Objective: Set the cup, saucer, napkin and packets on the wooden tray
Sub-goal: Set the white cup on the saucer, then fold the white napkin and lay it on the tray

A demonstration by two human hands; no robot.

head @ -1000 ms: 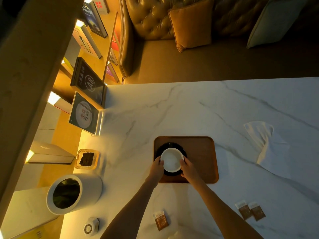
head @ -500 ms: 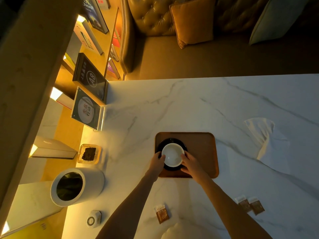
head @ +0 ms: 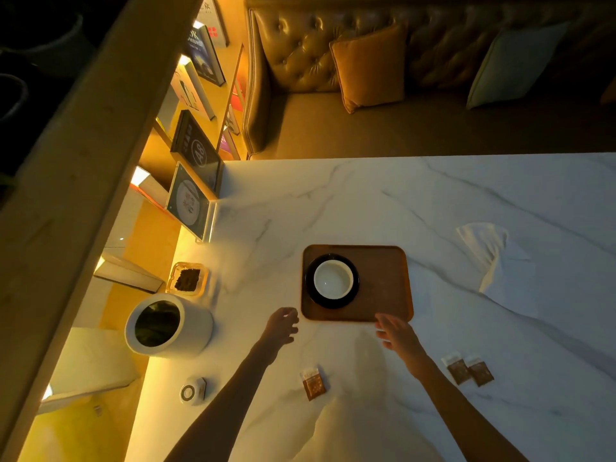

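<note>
Far out past the left hand [head: 281, 323] stands a white canister [head: 168, 325] on the marble table [head: 366, 201], a small amber dish [head: 188, 278] just beyond it and a little round gadget [head: 192, 391] nearer the person. The left hand itself hangs empty over the table, fingers loosely curled and parted, just off the near left corner of the wooden tray [head: 383, 285]. Ahead of it, on the tray's left half, sits the black saucer [head: 311, 295] with the white cup [head: 333, 280] upright on top. Between the two forearms lies one brown packet [head: 313, 383]. The right hand [head: 396, 335] hovers empty too, fingers spread, fingertips at the tray's near edge. Just right of that wrist, two more packets [head: 466, 370] lie side by side. Farther off to the right, the white napkin [head: 496, 261] rests rumpled on the table.
</note>
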